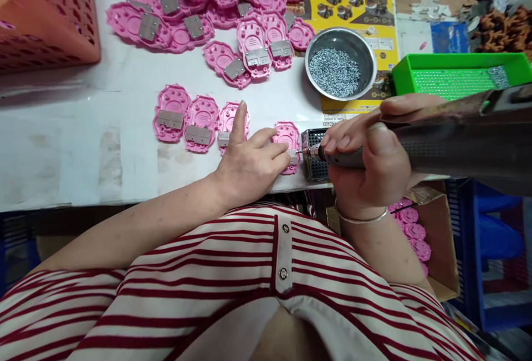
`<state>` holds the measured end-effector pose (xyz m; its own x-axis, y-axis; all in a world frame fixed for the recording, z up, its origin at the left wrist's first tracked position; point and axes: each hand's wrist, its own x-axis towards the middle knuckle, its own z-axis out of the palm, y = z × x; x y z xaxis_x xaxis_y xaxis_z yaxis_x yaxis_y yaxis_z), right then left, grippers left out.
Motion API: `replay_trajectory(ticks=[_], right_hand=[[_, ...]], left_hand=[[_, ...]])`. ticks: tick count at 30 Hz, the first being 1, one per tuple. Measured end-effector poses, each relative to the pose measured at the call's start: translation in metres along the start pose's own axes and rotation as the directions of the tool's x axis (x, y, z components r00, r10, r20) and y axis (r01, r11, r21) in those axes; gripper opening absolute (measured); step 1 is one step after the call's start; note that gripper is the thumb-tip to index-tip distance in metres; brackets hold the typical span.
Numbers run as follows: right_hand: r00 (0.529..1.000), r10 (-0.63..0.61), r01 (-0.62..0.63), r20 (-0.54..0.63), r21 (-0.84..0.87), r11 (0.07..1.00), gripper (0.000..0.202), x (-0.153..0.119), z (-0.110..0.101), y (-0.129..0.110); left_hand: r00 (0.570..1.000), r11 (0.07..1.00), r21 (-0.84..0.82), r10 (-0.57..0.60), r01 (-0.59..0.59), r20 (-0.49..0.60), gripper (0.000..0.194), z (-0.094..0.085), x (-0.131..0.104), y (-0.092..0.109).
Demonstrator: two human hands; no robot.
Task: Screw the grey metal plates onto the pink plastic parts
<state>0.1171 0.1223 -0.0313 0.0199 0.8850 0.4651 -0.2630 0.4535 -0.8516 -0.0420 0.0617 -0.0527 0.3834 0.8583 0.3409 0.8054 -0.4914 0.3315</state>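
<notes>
My right hand (374, 156) is wrapped round an electric screwdriver (457, 134), held level with its bit pointing left. The bit's tip meets the grey plate on a pink plastic shell (286, 135) near the table's front edge. My left hand (251, 170) lies with fingers spread, its fingertips resting on that shell from the left. Its index finger stretches forward over another pink shell (228, 114), partly hiding it. Further left lie two more pink shells with grey plates (199, 135). A black perforated tray (316, 174) sits just under the screwdriver's front end.
A metal bowl of small screws (336, 73) stands beyond my right hand. Behind it on the right is a green tray (444, 65). Many pink shells (174, 4) are heaped at the back, beside an orange basket (50, 23). A cardboard box (443, 239) of pink parts stands below the table.
</notes>
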Motion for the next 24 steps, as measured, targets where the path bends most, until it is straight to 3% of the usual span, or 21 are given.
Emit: replay_trajectory(ticks=[4, 10, 20, 24], right_hand=[[0.999, 0.036, -0.036, 0.002, -0.092, 0.995, 0.041, 0.000, 0.005, -0.004], [0.996, 0.078, -0.081, -0.036, -0.090, 0.993, 0.040, 0.000, 0.010, -0.004], [0.985, 0.148, -0.131, 0.092, -0.171, 0.976, 0.037, 0.004, 0.002, 0.015], [0.990, 0.096, -0.085, 0.106, -0.097, 0.992, 0.027, 0.008, 0.004, 0.006]], left_hand=[[1.000, 1.000, 0.002, 0.002, -0.002, -0.003, 0.025, 0.001, 0.000, 0.001], [1.000, 1.000, 0.010, -0.001, 0.001, 0.002, 0.025, 0.003, 0.000, 0.000], [0.998, 0.994, -0.085, -0.066, 0.066, 0.009, 0.025, 0.005, 0.001, 0.001], [0.997, 0.989, -0.120, -0.082, 0.083, 0.012, 0.025, 0.005, 0.001, 0.000]])
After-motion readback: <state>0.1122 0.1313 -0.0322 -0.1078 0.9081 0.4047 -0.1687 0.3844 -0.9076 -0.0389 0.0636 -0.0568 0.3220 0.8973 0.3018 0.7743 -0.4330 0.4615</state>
